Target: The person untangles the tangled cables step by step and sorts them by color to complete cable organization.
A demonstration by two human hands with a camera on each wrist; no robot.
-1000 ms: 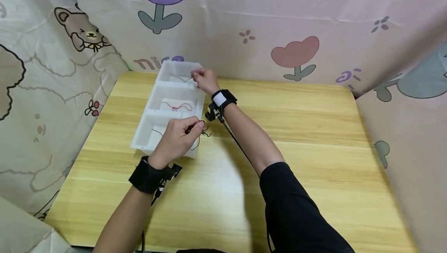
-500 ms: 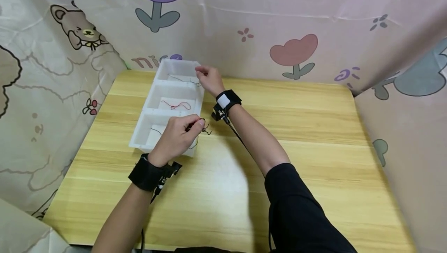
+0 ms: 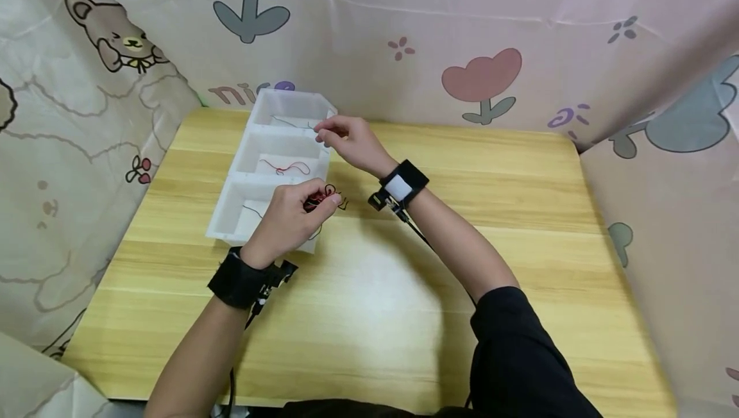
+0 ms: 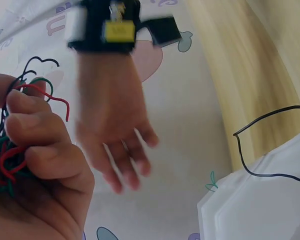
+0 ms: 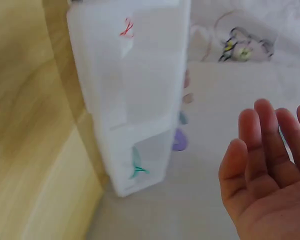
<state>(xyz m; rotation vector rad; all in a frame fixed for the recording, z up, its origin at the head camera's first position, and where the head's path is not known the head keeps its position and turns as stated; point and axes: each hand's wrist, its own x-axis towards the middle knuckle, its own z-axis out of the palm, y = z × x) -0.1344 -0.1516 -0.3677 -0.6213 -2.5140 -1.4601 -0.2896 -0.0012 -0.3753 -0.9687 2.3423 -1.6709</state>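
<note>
A white three-compartment box (image 3: 243, 155) stands at the table's left side. Its far compartment contains a green wire (image 5: 138, 169); a looped red wire (image 3: 281, 169) lies in the middle one. In the near compartment is a black wire (image 3: 251, 210), partly hidden by my left hand (image 3: 288, 216). That hand holds a tangled bundle of red, black and green wires (image 4: 7, 162) above the near compartment, loose ends sticking out past the thumb. My right hand (image 3: 360, 143) hovers beside the far compartment's right edge, fingers loosely bent and nothing visible in them.
The wooden table (image 3: 398, 315) extends to the right of the box and towards me. A printed cloth (image 3: 369, 33) hangs behind the table and along both sides. Black cables (image 3: 418, 232) trail from the wrist cameras along my forearms.
A second ago my right hand pinched a thin wire over the far compartment. It has let the wire go there and drawn back to the right. My left hand keeps its bundle.
</note>
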